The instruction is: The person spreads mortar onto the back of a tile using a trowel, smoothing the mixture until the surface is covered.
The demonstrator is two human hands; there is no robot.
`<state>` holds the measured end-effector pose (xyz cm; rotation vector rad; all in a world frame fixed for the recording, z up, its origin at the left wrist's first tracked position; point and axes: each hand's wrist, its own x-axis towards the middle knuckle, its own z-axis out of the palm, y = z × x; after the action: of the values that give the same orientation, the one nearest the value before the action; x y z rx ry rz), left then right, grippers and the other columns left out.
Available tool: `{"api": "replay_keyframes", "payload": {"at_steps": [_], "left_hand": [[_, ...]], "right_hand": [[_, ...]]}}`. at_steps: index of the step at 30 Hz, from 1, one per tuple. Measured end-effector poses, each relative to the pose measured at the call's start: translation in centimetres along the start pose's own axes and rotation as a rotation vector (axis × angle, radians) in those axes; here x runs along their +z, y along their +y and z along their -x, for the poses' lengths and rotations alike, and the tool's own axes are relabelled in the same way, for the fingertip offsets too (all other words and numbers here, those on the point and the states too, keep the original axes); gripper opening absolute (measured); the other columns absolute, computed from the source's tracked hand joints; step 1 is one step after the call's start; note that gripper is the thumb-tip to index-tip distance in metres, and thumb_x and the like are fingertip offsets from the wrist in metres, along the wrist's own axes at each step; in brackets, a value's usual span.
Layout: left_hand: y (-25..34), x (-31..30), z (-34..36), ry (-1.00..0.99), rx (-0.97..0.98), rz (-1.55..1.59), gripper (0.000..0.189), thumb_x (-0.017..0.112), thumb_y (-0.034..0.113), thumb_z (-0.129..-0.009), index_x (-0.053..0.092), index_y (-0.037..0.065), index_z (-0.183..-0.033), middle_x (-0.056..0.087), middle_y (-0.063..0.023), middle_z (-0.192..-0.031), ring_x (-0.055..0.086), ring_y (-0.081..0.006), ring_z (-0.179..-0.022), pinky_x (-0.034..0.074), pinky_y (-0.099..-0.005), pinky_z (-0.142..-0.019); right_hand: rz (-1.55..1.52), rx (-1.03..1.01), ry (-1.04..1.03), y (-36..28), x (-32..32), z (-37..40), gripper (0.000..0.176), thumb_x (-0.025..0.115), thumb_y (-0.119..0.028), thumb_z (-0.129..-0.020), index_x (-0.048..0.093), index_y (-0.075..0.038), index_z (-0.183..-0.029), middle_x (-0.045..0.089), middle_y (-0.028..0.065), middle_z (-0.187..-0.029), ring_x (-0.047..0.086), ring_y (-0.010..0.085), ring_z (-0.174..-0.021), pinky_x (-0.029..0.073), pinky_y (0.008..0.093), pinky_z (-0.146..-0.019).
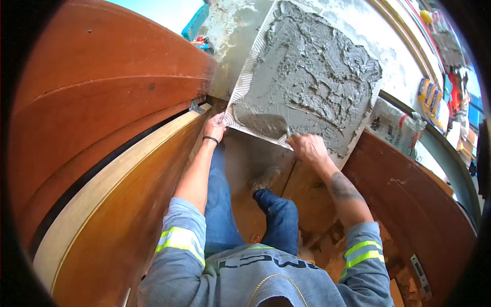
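A large tile (246, 81) with a ribbed back is spread with wet grey mortar (307, 66), thick and ridged at the upper right, smoother toward the left. My left hand (215, 127) grips the tile's near left corner, its fingers closed over the edge. At the near edge, my right hand (308, 147) is wrapped around the handle of a trowel (263, 124). The trowel's blade lies against the mortar near my left hand, partly coated in it. What supports the tile from beneath is hidden.
Reddish-brown wooden panels flank me on the left (112, 66) and right (409, 179). A paper sack (394, 123) lies beyond the right panel, with a yellow-and-blue packet (432, 102) and clutter behind it. My shoe (266, 178) rests on the dusty floor below.
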<state>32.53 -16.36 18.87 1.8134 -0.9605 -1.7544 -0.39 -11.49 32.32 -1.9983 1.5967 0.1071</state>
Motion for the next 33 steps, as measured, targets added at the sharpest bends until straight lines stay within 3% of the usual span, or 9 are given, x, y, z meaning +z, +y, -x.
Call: {"api": "replay_keyframes", "payload": {"at_steps": [6, 11, 17, 20, 24, 25, 27, 29, 33], "left_hand": [[-0.7, -0.2, -0.5, 0.014, 0.043, -0.141, 0.035, 0.055, 0.005, -0.09, 0.057, 0.004, -0.125, 0.066, -0.0031, -0.107, 0.06, -0.0085, -0.089, 0.048, -0.0226, -0.073], [1.1, 0.2, 0.0, 0.041, 0.069, -0.475, 0.042, 0.056, 0.005, -0.088, 0.053, 0.003, -0.129, 0.064, -0.0138, -0.118, 0.062, -0.0194, -0.107, 0.046, -0.03, -0.094], [2.5, -0.3, -0.7, -0.015, -0.049, -0.788, 0.042, 0.058, 0.014, -0.084, 0.057, 0.01, -0.126, 0.06, -0.0195, -0.118, 0.058, -0.0316, -0.113, 0.044, -0.0383, -0.097], [1.2, -1.0, -1.3, -0.084, 0.002, -0.733, 0.044, 0.059, 0.015, -0.084, 0.055, 0.009, -0.128, 0.061, -0.0195, -0.118, 0.058, -0.0319, -0.112, 0.043, -0.0373, -0.098], [-3.2, -3.2, -4.5, -0.186, -0.019, -0.644, 0.044, 0.058, 0.013, -0.086, 0.054, 0.006, -0.129, 0.063, -0.0188, -0.118, 0.061, -0.0275, -0.111, 0.044, -0.034, -0.096], [3.3, -0.9, -1.6, -0.235, -0.071, -0.788, 0.044, 0.056, 0.008, -0.085, 0.054, 0.002, -0.128, 0.063, -0.0179, -0.118, 0.061, -0.0239, -0.109, 0.044, -0.0327, -0.096], [3.3, -1.1, -1.5, -0.289, -0.013, -0.751, 0.046, 0.057, 0.006, -0.083, 0.052, -0.001, -0.128, 0.062, -0.0178, -0.118, 0.059, -0.0233, -0.11, 0.043, -0.0331, -0.097], [-3.7, -5.7, -7.0, -0.284, 0.434, -0.87, 0.051, 0.06, 0.008, -0.082, 0.049, -0.002, -0.13, 0.065, -0.0131, -0.108, 0.061, -0.0209, -0.093, 0.047, -0.0315, -0.084], [3.2, -0.9, 1.2, 0.059, 0.55, -0.885, 0.051, 0.061, 0.011, -0.082, 0.046, -0.007, -0.127, 0.056, -0.026, -0.12, 0.054, -0.0344, -0.113, 0.041, -0.0399, -0.097]], "right_hand": [[0.073, 0.099, 0.101, 2.5, -4.7, -8.3, 0.036, 0.054, -0.046, -0.09, 0.066, -0.012, -0.09, 0.064, 0.0144, -0.066, 0.064, 0.0329, -0.059, 0.05, 0.0436, -0.055], [-0.263, 0.607, 0.321, 4.8, 1.2, -3.6, 0.051, 0.044, -0.054, -0.093, 0.066, -0.008, -0.09, 0.065, 0.0169, -0.071, 0.064, 0.033, -0.059, 0.051, 0.0415, -0.058], [-1.507, 1.012, 0.105, -3.5, 6.3, 5.1, 0.047, 0.039, -0.045, -0.096, 0.063, -0.005, -0.086, 0.056, 0.0048, -0.061, 0.05, 0.0135, -0.045, 0.041, 0.0311, -0.043], [-1.41, 0.957, -0.077, -7.8, 6.0, 4.7, 0.043, 0.042, -0.043, -0.095, 0.064, -0.007, -0.093, 0.058, 0.0069, -0.063, 0.055, 0.0165, -0.05, 0.046, 0.0319, -0.049], [-0.488, 0.823, -0.008, -6.2, 6.5, 8.8, 0.044, 0.046, -0.052, -0.091, 0.064, -0.013, -0.101, 0.068, 0.0164, -0.09, 0.065, 0.0354, -0.086, 0.052, 0.046, -0.073], [-0.404, 0.838, -0.03, -4.2, 6.5, 10.1, 0.043, 0.046, -0.052, -0.092, 0.064, -0.014, -0.101, 0.068, 0.0157, -0.089, 0.065, 0.0359, -0.085, 0.051, 0.0464, -0.073], [-0.367, 0.895, 0.056, -1.7, 6.4, 13.2, 0.04, 0.047, -0.049, -0.092, 0.064, -0.013, -0.095, 0.068, 0.016, -0.087, 0.065, 0.0356, -0.083, 0.051, 0.0465, -0.071], [-0.503, 0.995, 0.126, -1.1, 6.9, 15.8, 0.04, 0.046, -0.048, -0.092, 0.064, -0.012, -0.093, 0.067, 0.0166, -0.087, 0.065, 0.036, -0.084, 0.05, 0.0469, -0.071], [-0.762, 1.149, 0.479, -3.2, 11.2, 23.0, 0.043, 0.048, -0.048, -0.091, 0.065, -0.009, -0.094, 0.065, 0.0218, -0.092, 0.061, 0.0419, -0.085, 0.048, 0.049, -0.072]]}}
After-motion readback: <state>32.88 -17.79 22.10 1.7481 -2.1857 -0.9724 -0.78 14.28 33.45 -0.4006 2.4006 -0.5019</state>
